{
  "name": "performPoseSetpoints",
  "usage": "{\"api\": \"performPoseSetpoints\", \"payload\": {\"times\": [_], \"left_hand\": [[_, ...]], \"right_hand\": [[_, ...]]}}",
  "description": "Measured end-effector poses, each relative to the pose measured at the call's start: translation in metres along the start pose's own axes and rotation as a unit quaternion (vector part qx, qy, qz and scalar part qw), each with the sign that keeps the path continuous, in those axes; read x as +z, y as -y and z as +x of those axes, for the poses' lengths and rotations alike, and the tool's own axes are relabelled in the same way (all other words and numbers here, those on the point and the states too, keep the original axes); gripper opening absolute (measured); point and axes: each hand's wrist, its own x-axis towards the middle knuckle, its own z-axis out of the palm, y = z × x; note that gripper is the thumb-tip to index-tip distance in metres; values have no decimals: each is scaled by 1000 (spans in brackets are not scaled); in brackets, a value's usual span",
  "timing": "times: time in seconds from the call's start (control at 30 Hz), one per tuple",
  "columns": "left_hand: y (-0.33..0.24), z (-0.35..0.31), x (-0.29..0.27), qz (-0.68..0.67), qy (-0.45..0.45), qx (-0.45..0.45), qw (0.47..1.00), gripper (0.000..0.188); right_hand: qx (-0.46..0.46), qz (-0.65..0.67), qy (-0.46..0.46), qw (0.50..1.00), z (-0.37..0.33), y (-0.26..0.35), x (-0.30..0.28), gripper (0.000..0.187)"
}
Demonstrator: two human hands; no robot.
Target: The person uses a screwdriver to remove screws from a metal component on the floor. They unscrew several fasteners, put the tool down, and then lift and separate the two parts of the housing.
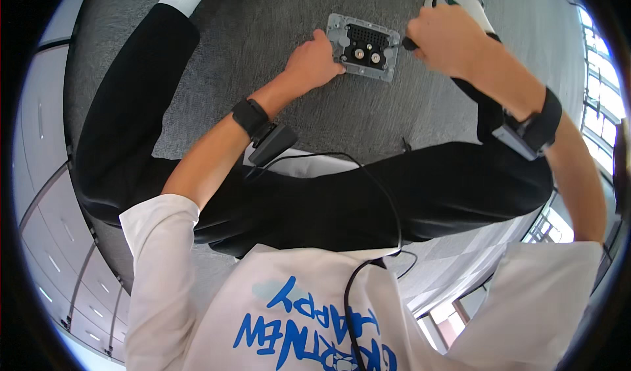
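On the grey floor between my feet lies a rectangular grey metal housing [388, 68]. Its black centre has a grid of small holes and a few round metal fittings. My left hand [312, 62] grips its left edge, thumb at the upper corner and fingertips at the lower one. To the right of the housing, my right hand [444, 39] is closed in a fist around a black tool, whose rounded dark end [409, 43] pokes out toward the housing. The rest of that tool is hidden in the fist.
My black-trousered legs [460, 180] spread around the work area. A black cable [388, 197] runs across my lap from the device on my left wrist [269, 141]. White cabinets [49, 193] line the left side, and windows [601, 88] stand at the right.
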Motion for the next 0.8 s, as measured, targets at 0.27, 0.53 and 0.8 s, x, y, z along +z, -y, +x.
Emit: {"api": "performPoseSetpoints", "payload": {"times": [0.27, 0.53, 0.8], "left_hand": [[-15, 0, -25, -78, 102, -63, 990, 80], [-11, 3, -50, -17, 177, -41, 983, 75], [-9, 4, -45, 2, 150, -43, 988, 75]], "right_hand": [[30, 199, 38, 979, -43, -48, -24, 27], [27, 250, 71, 965, -55, -51, 3, 23], [-24, 274, 51, 960, -59, -62, 18, 24]]}}
